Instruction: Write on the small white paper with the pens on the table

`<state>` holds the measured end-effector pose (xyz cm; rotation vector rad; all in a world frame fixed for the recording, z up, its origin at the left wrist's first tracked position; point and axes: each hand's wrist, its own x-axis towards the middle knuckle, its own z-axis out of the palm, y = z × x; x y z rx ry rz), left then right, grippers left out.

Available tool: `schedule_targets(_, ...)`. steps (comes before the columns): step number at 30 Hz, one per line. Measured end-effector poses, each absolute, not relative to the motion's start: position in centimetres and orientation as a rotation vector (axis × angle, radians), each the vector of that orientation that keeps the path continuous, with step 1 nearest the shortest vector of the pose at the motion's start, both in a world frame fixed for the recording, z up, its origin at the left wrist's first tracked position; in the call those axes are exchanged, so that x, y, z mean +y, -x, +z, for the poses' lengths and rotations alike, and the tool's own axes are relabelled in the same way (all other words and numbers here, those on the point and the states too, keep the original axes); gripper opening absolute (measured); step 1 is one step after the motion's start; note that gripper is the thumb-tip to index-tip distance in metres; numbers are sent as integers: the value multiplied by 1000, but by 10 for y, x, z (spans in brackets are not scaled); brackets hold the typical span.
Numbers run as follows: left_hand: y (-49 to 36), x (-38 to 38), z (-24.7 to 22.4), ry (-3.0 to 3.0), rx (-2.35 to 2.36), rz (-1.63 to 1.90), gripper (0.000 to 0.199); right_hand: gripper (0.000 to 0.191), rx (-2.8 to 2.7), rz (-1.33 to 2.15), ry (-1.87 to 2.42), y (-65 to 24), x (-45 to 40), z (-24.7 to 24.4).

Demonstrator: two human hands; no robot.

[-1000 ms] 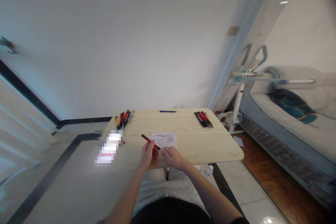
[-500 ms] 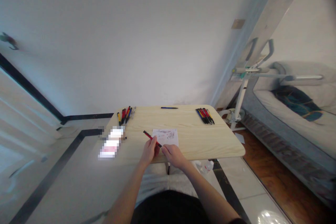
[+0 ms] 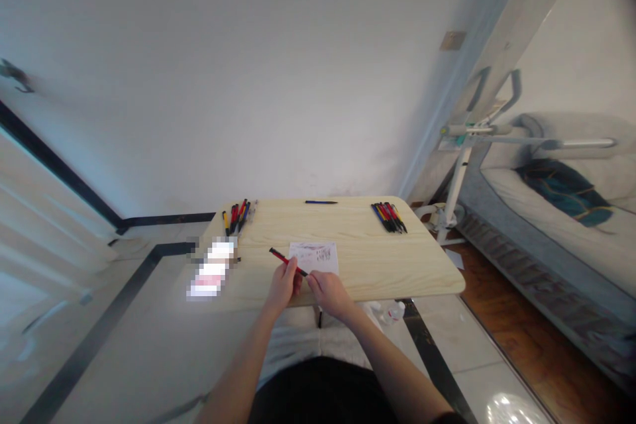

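Left hand and right hand are pinching by the near edge of the surface!
Both are curling just beside each other, bare forearms angling inward.

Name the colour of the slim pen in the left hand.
The slim pen is red with black ends, clearest in the head view.

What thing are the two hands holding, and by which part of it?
A red and black pen: the left hand grips its red barrel around the middle, and the right hand appears to pinch its black lower end.
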<state>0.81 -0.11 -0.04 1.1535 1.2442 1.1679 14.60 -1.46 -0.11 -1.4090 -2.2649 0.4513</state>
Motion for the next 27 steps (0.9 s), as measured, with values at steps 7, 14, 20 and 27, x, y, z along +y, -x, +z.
schedule_targets(7, -7, -1, -1, -1172, 1284, 1164, 49, 31, -2273, 410, 1430, -145, -16, -1)
schedule_targets(14, -7, -1, 0, -1178, 1331, 1136, 52, 26, -2255, 323, 1434, -143, -18, -5)
schedule_targets(20, -7, -1, -2, -1135, 1288, 1190, 49, 24, -2261, 315, 1392, -145, -21, -5)
schedule_targets(27, -11, 1, -4, -1121, 1345, 1256, 49, 26, -2235, 415, 1389, -145, -20, -5)
